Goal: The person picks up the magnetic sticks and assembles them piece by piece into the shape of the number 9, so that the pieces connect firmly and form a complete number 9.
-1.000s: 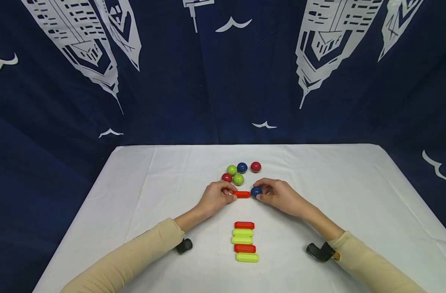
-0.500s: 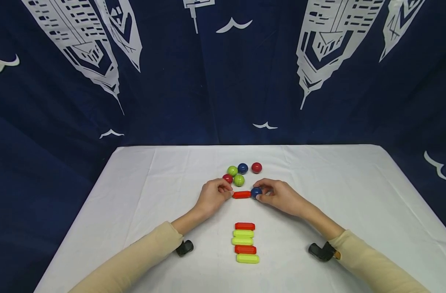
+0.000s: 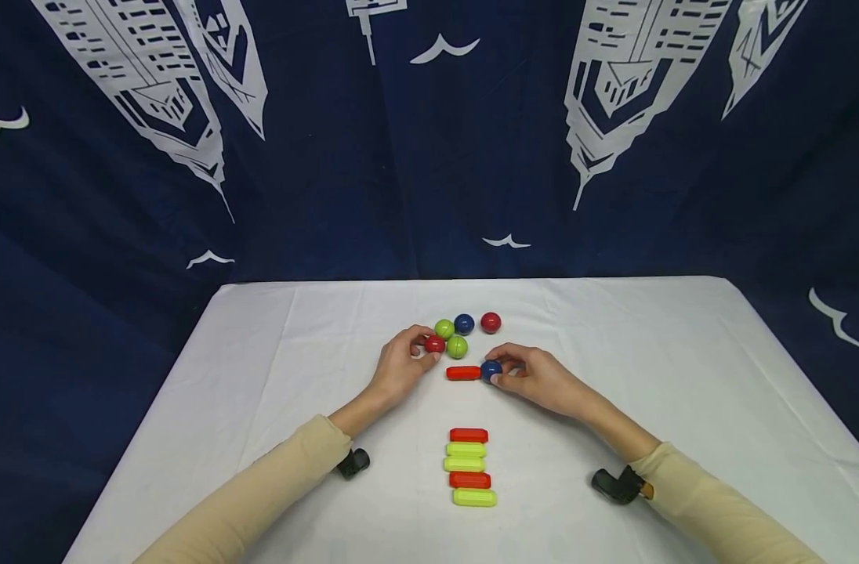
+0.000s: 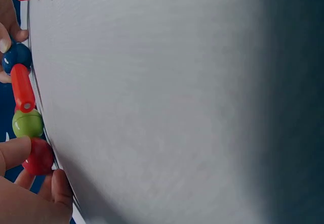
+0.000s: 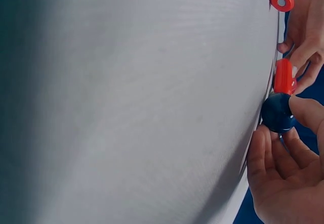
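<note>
My left hand (image 3: 400,364) pinches a red ball (image 3: 434,345) between thumb and fingers, at the near left of the ball group. In the left wrist view the thumb lies across that red ball (image 4: 38,157). My right hand (image 3: 538,377) holds a blue ball (image 3: 491,370) with thumb and fingertips. A red stick (image 3: 463,374) lies crosswise on the table, its right end against the blue ball; the right wrist view also shows the stick (image 5: 284,76) meeting the blue ball (image 5: 278,113). A green ball (image 3: 457,347) sits right beside the red ball.
Behind are another green ball (image 3: 444,329), a second blue ball (image 3: 464,324) and another red ball (image 3: 491,322). Nearer the front, several red and yellow-green sticks (image 3: 466,464) lie stacked in a column on the white-covered table (image 3: 317,329). A dark blue curtain (image 3: 415,157) hangs behind.
My left hand has let go of the red stick's left end and moved up and left to the red ball, which it now pinches. The right hand stays on the blue ball.
</note>
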